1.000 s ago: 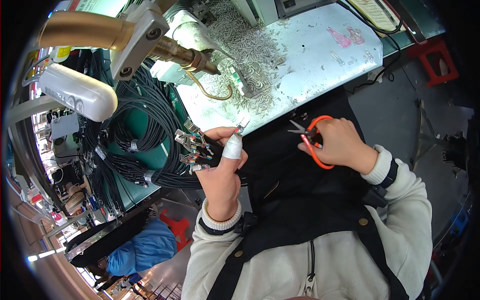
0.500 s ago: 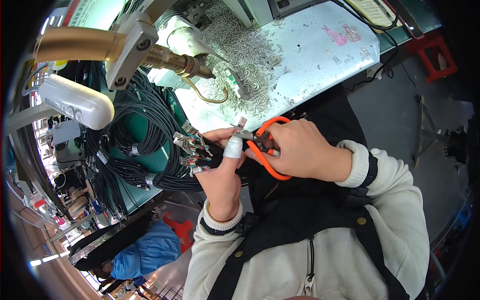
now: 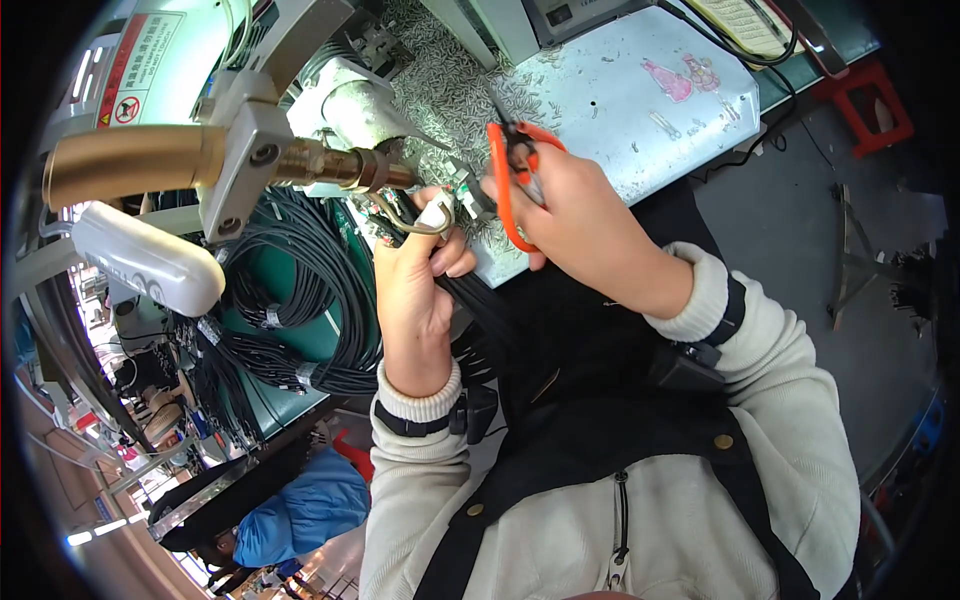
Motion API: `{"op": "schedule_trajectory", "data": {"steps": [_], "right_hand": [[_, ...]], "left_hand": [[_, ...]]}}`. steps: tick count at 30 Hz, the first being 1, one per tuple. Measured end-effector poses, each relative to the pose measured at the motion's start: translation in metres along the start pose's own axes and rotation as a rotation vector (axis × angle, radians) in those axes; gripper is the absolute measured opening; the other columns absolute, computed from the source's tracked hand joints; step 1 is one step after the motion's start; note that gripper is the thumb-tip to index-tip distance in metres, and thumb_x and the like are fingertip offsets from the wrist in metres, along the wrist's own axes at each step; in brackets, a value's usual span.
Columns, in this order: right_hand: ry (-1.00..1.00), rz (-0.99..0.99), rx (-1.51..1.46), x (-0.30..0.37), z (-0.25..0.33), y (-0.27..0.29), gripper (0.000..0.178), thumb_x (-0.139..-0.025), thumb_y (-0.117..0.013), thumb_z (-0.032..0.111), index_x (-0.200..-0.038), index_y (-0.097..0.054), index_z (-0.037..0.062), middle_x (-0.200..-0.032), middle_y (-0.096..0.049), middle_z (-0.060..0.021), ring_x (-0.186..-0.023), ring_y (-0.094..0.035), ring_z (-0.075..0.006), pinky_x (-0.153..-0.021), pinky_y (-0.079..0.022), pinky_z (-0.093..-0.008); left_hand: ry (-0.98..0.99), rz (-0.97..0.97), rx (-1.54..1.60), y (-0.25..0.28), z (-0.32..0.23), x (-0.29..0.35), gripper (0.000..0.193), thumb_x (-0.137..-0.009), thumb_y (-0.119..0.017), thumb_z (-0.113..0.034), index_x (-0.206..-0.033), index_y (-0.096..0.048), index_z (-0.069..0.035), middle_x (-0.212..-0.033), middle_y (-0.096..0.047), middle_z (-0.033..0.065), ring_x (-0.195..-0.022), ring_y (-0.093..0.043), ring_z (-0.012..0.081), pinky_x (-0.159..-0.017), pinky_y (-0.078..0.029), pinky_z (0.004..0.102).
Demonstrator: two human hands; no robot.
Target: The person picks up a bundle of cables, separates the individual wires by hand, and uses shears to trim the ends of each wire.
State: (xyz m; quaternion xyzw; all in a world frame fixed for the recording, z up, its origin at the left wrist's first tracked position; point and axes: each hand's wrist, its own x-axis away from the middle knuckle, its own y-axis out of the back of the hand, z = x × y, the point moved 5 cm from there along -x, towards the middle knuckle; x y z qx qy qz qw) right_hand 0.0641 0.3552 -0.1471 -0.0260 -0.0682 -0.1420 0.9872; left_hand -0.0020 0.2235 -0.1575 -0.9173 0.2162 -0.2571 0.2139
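Near the middle of the bench my left hand (image 3: 415, 275), its thumb wrapped in white, is closed around black cables (image 3: 480, 305) that trail down toward my lap. Its fingertips are beside a small metal fixture (image 3: 478, 200) with a green and white piece (image 3: 460, 187) at it. A curved brass tube (image 3: 405, 226) passes in front of the thumb. My right hand (image 3: 575, 205) grips orange-handled pliers (image 3: 500, 195), jaws pointing up and away from me. Between the hands the fixture partly hides the fingers, so which cable end is there cannot be made out.
A brass nozzle (image 3: 385, 172) on a clamp (image 3: 245, 155) hangs above the left hand. Small metal scraps (image 3: 450, 60) cover the bench plate (image 3: 610, 140). Coiled black cables (image 3: 300, 235) lie at left, below a white lamp-like bar (image 3: 150, 260). Another person in blue (image 3: 305, 505) sits lower left.
Both hands have moved up and away from me to the fixture under the nozzle. The pliers, whose jaws were at the left thumb, have been swung upward in my right hand.
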Motion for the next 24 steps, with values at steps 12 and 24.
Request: {"op": "schedule_trajectory", "data": {"steps": [12, 24], "right_hand": [[0.096, 0.008, 0.087, -0.024, -0.005, -0.008, 0.018, -0.084, -0.050, 0.016, -0.091, -0.050, -0.0006, -0.055, -0.049, -0.0029, -0.039, -0.043, -0.0080, -0.037, -0.037, -0.0222], [0.106, 0.002, 0.077, -0.023, -0.002, -0.009, 0.020, -0.082, -0.052, 0.015, -0.094, -0.048, -0.0013, -0.054, -0.050, -0.0037, -0.040, -0.047, -0.0087, -0.038, -0.037, -0.0225]], "left_hand": [[-0.002, 0.051, -0.054, 0.002, -0.004, -0.004, 0.013, -0.077, -0.055, -0.003, -0.086, -0.046, -0.003, -0.060, -0.042, -0.0006, -0.042, -0.030, 0.0050, -0.039, -0.026, 0.0198], [-0.042, 0.025, -0.109, 0.002, -0.005, -0.003, 0.017, -0.076, -0.056, -0.005, -0.087, -0.044, -0.003, -0.060, -0.043, 0.0002, -0.042, -0.030, 0.0051, -0.039, -0.027, 0.0203]]}}
